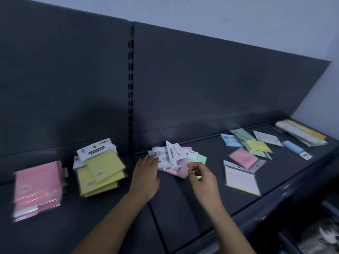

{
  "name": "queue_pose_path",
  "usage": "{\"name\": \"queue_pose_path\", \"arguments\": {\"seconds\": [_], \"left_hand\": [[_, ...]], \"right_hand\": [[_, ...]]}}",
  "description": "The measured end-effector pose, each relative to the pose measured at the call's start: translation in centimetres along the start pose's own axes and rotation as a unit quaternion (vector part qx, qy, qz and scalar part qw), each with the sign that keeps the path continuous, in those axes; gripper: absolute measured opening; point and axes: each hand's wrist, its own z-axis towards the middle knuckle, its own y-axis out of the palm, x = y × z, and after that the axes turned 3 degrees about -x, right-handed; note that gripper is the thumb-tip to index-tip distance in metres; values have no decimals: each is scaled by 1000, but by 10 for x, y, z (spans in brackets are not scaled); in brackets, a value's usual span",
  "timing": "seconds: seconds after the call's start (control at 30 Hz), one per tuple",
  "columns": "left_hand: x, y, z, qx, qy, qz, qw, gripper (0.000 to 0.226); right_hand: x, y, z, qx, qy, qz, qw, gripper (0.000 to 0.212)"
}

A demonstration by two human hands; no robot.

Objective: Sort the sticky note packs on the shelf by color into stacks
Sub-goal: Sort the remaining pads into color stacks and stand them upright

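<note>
While a pink stack and a yellow stack sit sorted at left on the shelf, the left grip lies flat-fingered on a mixed pile, the right grip curls at its edge, hold unclear, and loose packs wait right.

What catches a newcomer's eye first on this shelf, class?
Two sorted stacks at the left of the dark grey metal shelf: a pink sticky note stack and, beside it, a yellow sticky note stack. Centrally, the left hand touches and the right hand pinches a mixed pile of packs; loose pastel packs lie scattered further right.
</note>
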Motion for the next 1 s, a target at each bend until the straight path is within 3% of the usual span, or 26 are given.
{"name": "queue_pose_path", "arguments": {"seconds": [0.17,0.5,0.57,0.73,0.9,1.0], "left_hand": [[10,15,25,-14,7,30,999,66],[21,21,52,-42,3,71,997,69],[18,15,53,-20,-10,32,999,64],[13,-8,45,63,-24,-185,980,48],[20,-21,44,150,-108,-241,953,23],[28,-21,41,172,-141,-277,935,20]], "right_hand": [[27,-35,0,0,37,-26,999,18],[52,-50,51,-61,12,-28,998,19],[54,-49,63,-76,4,-17,997,19],[59,-42,91,-105,-19,-7,994,18],[61,-32,104,-129,-17,27,991,16],[58,-27,106,-138,-30,52,989,19]]}}
